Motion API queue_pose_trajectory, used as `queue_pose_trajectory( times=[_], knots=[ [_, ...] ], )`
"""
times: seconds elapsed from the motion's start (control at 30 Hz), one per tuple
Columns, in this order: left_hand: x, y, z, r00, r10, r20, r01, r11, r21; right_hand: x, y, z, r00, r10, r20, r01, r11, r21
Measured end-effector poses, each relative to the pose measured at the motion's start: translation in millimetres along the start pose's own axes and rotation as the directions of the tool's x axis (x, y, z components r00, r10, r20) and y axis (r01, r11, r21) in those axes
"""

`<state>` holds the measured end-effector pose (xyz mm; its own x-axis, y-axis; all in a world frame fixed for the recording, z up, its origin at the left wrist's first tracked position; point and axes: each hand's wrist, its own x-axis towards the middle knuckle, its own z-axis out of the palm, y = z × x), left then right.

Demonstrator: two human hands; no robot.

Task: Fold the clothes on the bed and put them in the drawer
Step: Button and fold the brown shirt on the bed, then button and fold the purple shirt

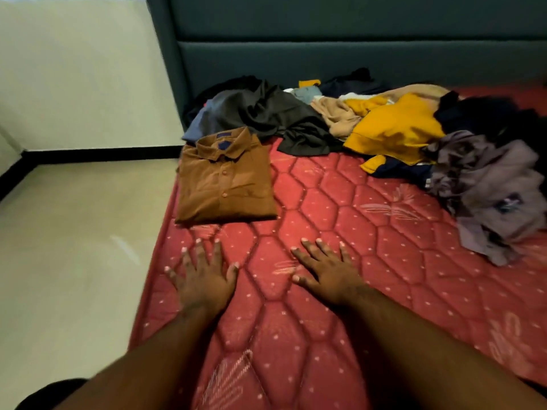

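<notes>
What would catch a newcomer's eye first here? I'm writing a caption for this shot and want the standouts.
The neatly folded brown shirt lies near the left edge of the red quilted mattress, collar toward the headboard. Behind and to its right sprawls an unfolded pile of clothes, where a mustard-yellow garment stands out. In front, the left hand and right hand are spread flat over the bare mattress.

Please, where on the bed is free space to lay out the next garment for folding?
The red quilted mattress is bare between the folded brown button shirt, the crumpled grey-purple garment and the yellow garment. The left hand and right hand hold nothing. Along the dark teal headboard it is crowded with unfolded clothes.
</notes>
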<state>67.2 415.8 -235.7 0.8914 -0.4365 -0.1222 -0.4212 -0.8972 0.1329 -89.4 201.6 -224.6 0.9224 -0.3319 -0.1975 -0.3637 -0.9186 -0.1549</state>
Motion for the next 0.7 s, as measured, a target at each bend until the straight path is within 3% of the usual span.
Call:
queue_pose_trajectory(
  times=[0.2, 0.33, 0.4, 0.5, 0.57, 0.7],
  knots=[
    [-13, 138, 14, 0.955, 0.282, 0.088, -0.289, 0.955, 0.067, -47, 135, -23, 0.964, 0.263, 0.034, -0.265, 0.962, 0.068],
    [4, 249, 27, 0.923, 0.37, 0.108, -0.376, 0.925, 0.046, -53, 192, -22, 0.862, 0.502, -0.072, -0.479, 0.851, 0.215],
    [18, 305, 33, 0.902, 0.415, 0.122, -0.423, 0.904, 0.054, -48, 209, -23, 0.768, 0.607, -0.205, -0.54, 0.785, 0.303],
    [34, 378, 46, 0.853, 0.512, 0.104, -0.52, 0.849, 0.09, -42, 246, -32, 0.566, 0.746, -0.351, -0.561, 0.66, 0.499],
    [43, 401, 58, 0.834, 0.55, 0.039, -0.551, 0.828, 0.106, -36, 271, -33, 0.469, 0.833, -0.294, -0.545, 0.535, 0.645],
    [49, 400, 74, 0.819, 0.571, -0.064, -0.565, 0.82, 0.086, -25, 285, -30, 0.33, 0.902, -0.277, -0.651, 0.43, 0.625]
  ],
)
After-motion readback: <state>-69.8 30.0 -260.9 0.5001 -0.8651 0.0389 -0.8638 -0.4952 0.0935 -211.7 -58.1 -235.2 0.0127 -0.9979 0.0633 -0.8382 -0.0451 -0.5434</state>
